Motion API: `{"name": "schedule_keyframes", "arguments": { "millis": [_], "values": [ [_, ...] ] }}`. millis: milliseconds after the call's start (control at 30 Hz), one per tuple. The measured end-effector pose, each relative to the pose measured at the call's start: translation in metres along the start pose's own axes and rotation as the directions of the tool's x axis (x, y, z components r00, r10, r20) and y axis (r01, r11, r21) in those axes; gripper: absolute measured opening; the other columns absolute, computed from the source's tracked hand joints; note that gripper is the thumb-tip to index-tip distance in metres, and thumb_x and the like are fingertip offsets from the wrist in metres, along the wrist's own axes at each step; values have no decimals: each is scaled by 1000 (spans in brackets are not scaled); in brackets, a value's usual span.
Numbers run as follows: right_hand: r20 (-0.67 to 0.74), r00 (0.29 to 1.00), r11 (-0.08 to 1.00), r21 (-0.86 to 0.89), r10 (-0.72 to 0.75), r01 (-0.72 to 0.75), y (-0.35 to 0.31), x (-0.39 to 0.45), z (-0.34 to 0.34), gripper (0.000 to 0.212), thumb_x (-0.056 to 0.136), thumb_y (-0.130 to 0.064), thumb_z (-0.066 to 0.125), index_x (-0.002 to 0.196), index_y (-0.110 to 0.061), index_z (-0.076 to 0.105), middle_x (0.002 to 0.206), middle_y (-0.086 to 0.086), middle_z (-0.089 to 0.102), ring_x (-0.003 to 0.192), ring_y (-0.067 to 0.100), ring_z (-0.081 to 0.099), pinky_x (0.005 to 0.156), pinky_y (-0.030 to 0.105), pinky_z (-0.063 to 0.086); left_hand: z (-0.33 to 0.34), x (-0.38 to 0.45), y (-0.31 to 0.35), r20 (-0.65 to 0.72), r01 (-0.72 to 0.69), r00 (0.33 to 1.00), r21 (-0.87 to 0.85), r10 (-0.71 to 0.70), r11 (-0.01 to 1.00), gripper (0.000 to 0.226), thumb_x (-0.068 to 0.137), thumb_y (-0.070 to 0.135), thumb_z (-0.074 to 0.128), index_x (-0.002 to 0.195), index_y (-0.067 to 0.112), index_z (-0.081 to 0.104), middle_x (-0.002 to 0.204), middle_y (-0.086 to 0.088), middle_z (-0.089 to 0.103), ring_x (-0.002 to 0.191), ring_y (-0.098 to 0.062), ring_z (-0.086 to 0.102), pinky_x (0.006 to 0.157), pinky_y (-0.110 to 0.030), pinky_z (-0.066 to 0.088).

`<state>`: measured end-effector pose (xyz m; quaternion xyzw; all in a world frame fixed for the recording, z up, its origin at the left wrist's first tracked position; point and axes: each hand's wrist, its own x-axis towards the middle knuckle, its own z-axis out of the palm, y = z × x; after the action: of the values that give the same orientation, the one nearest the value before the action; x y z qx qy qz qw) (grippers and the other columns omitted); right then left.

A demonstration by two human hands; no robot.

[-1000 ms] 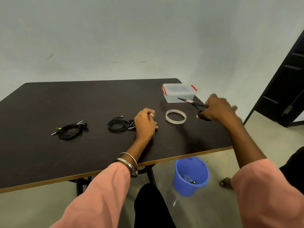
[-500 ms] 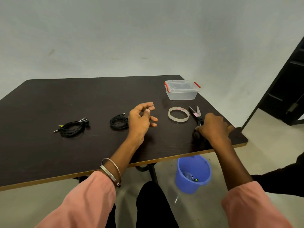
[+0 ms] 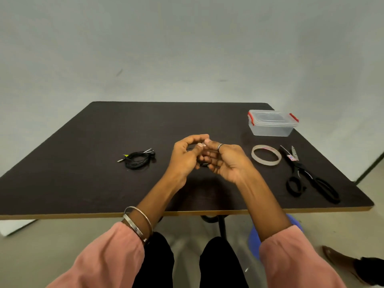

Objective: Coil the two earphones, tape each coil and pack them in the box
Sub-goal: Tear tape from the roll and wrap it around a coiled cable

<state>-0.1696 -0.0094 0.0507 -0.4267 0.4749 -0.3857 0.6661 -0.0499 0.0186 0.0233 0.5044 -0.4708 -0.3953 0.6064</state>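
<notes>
Both hands mid-frame | left hand [image 3: 184,157] and right hand [image 3: 225,161] fingers curled, pinching black earphone coil [image 3: 203,163] between them | second earphone coil [image 3: 138,159] lies left

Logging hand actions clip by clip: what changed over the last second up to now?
The right hand let go of the scissors, now lying on the table right of the tape roll, and came in to meet the left hand. Both now hold the second earphone coil above the table. The other earphone coil and lidded plastic box stayed put.
</notes>
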Motion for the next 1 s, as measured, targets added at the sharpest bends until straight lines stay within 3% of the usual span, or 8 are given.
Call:
{"name": "schedule_keyframes", "arguments": {
  "millis": [167,433,600,633,700,800,900,1000],
  "values": [
    [21,999,990,130,44,-46,-1,11,16,15,83,-14,69,96,-6,71,73,3,71,62,11,59,59,25,45,-21,3,0,-12,-13,1000,-17,13,1000,23,94,5,57,111,14,68,90,0,68,58,-7,54,46,-22,44],
    [55,998,981,188,32,-42,-1,26,35,2,81,-4,69,82,-5,69,66,5,68,56,10,56,54,22,44,-48,12,-8,-83,-1,997,-114,-8,993,11,85,4,67,95,9,71,70,0,69,49,-7,54,44,-20,45],
    [-24,997,987,141,-70,73,-11,39,26,12,86,-8,66,94,1,68,69,6,65,56,10,55,50,20,44,-59,28,-10,-29,110,993,-161,-116,981,18,93,18,58,96,6,71,83,-5,69,56,-11,57,53,-22,52],
    [-58,992,988,98,-112,117,-14,43,23,11,87,-8,66,92,1,68,70,6,63,55,10,54,49,19,44,-61,34,-13,-89,98,991,-57,-103,994,20,95,21,57,95,7,71,83,-6,70,59,-14,59,55,-24,53],
    [-109,977,982,17,-183,186,-17,50,18,9,88,-8,66,82,-2,66,69,7,61,54,10,51,47,18,42,-64,46,-19,-201,64,980,333,4,941,21,94,22,58,93,7,72,88,-9,72,72,-23,65,64,-30,54],
    [-138,962,972,-59,-233,227,-14,59,15,10,88,-9,66,85,0,67,69,6,60,53,9,50,46,19,41,-61,61,-21,-97,52,995,749,32,660,25,90,28,64,103,9,74,102,-13,73,101,-27,65,86,-32,49],
    [-139,958,967,-82,-251,242,-6,65,14,11,89,-10,65,91,0,68,70,5,61,54,8,50,46,18,41,-51,67,-26,22,11,997,896,-68,444,30,82,38,71,103,16,75,103,-12,72,101,-28,63,86,-37,52],
    [-106,963,968,-71,-246,240,2,65,13,8,90,-10,64,89,-3,68,71,5,62,56,9,52,48,19,44,-42,63,-35,20,-21,1000,919,8,394,23,79,31,72,96,16,75,98,-12,67,94,-32,63,76,-39,53]
  ]
}}
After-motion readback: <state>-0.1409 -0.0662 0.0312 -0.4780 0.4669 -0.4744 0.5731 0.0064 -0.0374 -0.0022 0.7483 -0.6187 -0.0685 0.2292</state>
